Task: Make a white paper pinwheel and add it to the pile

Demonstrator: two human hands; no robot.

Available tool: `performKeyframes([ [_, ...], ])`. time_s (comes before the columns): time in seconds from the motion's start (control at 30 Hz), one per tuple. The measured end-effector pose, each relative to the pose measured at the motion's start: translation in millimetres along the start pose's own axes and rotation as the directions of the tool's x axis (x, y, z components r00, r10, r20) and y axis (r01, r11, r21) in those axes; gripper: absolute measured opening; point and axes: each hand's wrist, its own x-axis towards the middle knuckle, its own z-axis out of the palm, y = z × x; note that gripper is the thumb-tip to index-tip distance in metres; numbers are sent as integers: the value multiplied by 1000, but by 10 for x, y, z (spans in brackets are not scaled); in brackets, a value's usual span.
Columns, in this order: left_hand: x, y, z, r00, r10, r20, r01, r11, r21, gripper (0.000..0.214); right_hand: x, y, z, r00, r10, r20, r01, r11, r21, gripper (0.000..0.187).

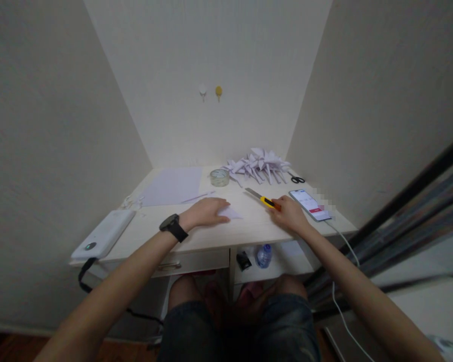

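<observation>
My right hand (286, 213) is wrapped round the orange-and-yellow handle of a utility knife (266, 201). Its long blade is out and points up and to the left over the desk. A small pointed piece of folded white paper (232, 213) lies at the desk's middle, pinched at its left end by the thumb and fingers of my left hand (208, 211). A gap separates the knife from this paper. Just beyond my left hand is a thin rolled paper stick (198, 196), and behind the paper stands a roll of clear tape (219, 177).
Folded paper flowers (258, 163) are heaped at the back right, beside black scissors (297, 179). A phone (310, 205) with a cable lies right of my hand. White paper sheets (173, 185) cover the back left; a white power bank (104, 234) sits at the left edge.
</observation>
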Motion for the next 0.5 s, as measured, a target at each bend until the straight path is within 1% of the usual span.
performKeyframes([
  [0.07, -92, 85, 65, 999, 41, 30, -44, 995, 93, 35, 71, -16, 54, 1000, 4, 23, -3, 998, -55, 34],
  [0.17, -179, 171, 135, 999, 22, 48, -31, 978, 208, 28, 148, -49, 149, 1000, 13, 25, -10, 994, -111, 32],
  [0.23, -216, 188, 160, 999, 16, 40, -25, 970, 244, 26, 186, -64, 205, 999, 19, 29, -15, 991, -133, 32],
  [0.3, -241, 181, 163, 1000, 7, 15, -10, 972, 234, 27, 218, -74, 246, 999, 18, 34, -13, 989, -145, 33],
  [0.37, -251, 160, 135, 999, -32, -43, 39, 985, 166, 28, 242, -76, 268, 999, 14, 38, -8, 988, -153, 34],
  [0.43, -243, 138, 79, 984, -111, -142, 113, 994, 9, 26, 257, -67, 280, 999, 2, 36, 3, 987, -164, 35],
  [0.47, -233, 127, 44, 964, -174, -203, 156, 983, -99, 24, 259, -57, 284, 999, -3, 34, 9, 986, -168, 35],
  [0.5, -221, 119, 7, 931, -254, -262, 200, 956, -216, 21, 258, -46, 287, 999, -7, 34, 13, 985, -171, 35],
])
